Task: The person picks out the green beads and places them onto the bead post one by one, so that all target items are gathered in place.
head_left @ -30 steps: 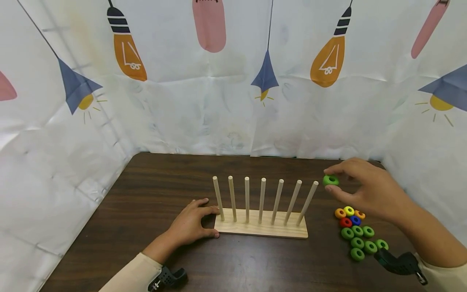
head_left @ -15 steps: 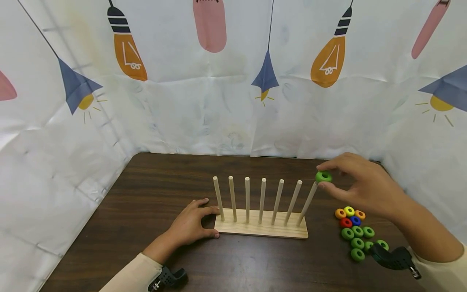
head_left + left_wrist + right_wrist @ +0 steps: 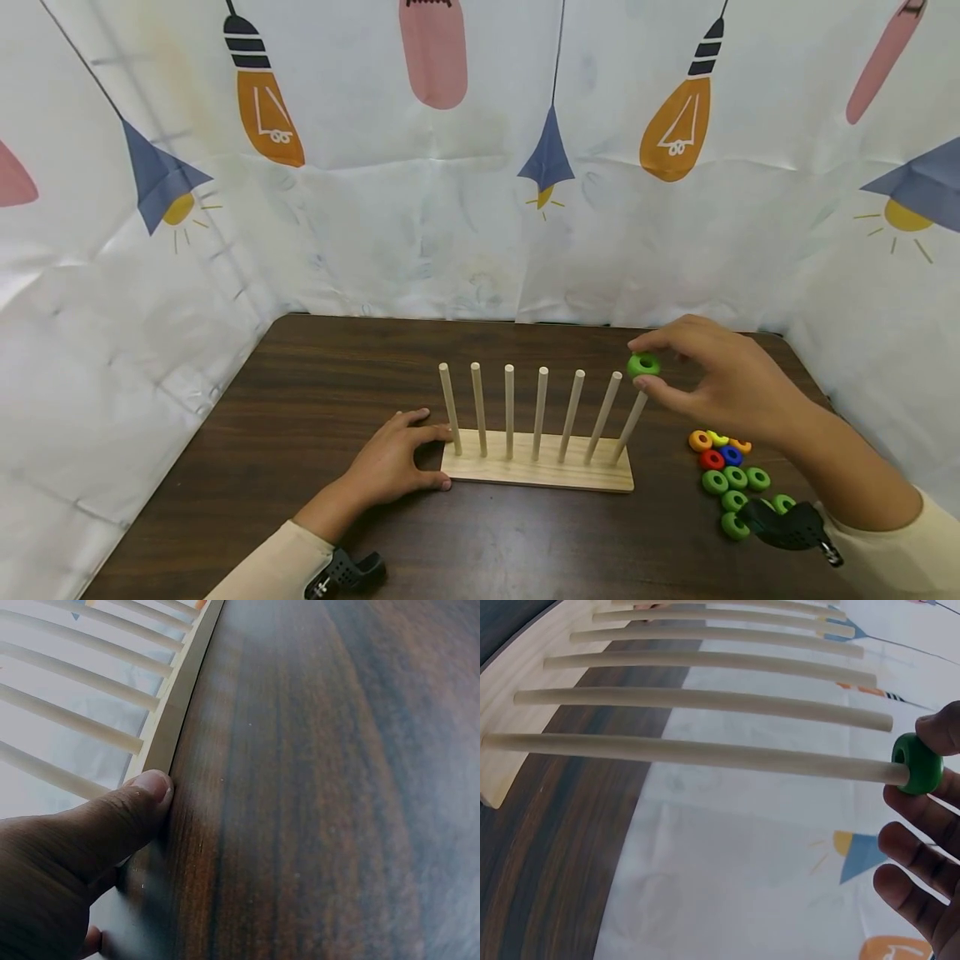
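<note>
A wooden peg stand (image 3: 540, 472) with a row of several bare upright pegs is on the table. My left hand (image 3: 390, 458) holds its left end, the thumb on the front edge and the index finger at the back. Above the stand's right end, my right hand (image 3: 720, 375) pinches a green ring (image 3: 634, 363) between thumb and index finger. The right wrist view shows the tip of the end peg (image 3: 705, 754) at the hole of this ring, seemingly just inside it. The other right fingers are spread loosely, away from the ring.
Right of the stand lie several loose green rings (image 3: 715, 482), a red ring (image 3: 712, 460), a blue ring (image 3: 723, 455), orange rings (image 3: 693, 441) and a partly hidden yellow ring. A black wrist mount (image 3: 780, 527) covers some green ones. A white printed curtain (image 3: 480, 242) stands behind the table (image 3: 360, 358).
My right hand has moved left with the green ring, from beside the end peg to over its tip. The left hand and the stand have stayed still.
</note>
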### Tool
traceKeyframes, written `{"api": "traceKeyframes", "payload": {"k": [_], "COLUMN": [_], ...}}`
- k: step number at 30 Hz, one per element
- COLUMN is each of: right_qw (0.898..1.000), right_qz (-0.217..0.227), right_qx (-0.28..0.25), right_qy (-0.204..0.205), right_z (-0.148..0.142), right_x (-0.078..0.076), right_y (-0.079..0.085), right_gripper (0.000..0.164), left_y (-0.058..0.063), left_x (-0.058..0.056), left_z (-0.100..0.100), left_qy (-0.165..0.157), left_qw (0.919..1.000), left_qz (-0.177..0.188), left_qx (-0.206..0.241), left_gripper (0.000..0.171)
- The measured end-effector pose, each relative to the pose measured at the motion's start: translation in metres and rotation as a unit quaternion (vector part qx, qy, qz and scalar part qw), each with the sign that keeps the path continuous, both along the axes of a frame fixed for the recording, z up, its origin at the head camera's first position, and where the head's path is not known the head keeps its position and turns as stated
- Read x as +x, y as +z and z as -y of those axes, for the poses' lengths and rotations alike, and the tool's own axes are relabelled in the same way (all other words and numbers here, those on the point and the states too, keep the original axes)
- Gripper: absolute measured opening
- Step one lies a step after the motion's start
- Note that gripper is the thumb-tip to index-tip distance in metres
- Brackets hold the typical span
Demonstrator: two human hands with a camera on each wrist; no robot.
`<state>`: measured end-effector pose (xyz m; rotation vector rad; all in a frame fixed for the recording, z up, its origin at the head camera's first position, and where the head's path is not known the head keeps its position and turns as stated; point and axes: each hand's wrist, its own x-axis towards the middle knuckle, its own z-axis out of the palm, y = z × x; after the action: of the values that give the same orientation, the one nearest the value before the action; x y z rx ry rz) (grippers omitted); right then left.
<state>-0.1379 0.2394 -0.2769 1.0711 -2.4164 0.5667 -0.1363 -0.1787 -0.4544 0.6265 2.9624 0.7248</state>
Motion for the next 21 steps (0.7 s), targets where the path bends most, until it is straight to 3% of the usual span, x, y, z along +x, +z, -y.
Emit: {"api": "traceKeyframes", "payload": {"k": [8,21], "right_qw": [1.0,1.0], "right_qz": [0.008,0.01], "right_qx": [0.0,0.002], "right_qy": [0.013,0.027], "right_z": [0.007,0.021], "right_x": [-0.002,-0.005], "right_y": [0.0,0.001], "right_gripper": [0.04,0.041], "left_y": [-0.001,-0.001], "left_x": [0.0,0.0], "left_z": [0.001,0.0], "left_qy": [0.001,0.002], "left_qw": [1.0,1.0], "left_qz": [0.002,0.0], "left_qx": [0.0,0.0], "left_gripper": [0.059,0.059]}}
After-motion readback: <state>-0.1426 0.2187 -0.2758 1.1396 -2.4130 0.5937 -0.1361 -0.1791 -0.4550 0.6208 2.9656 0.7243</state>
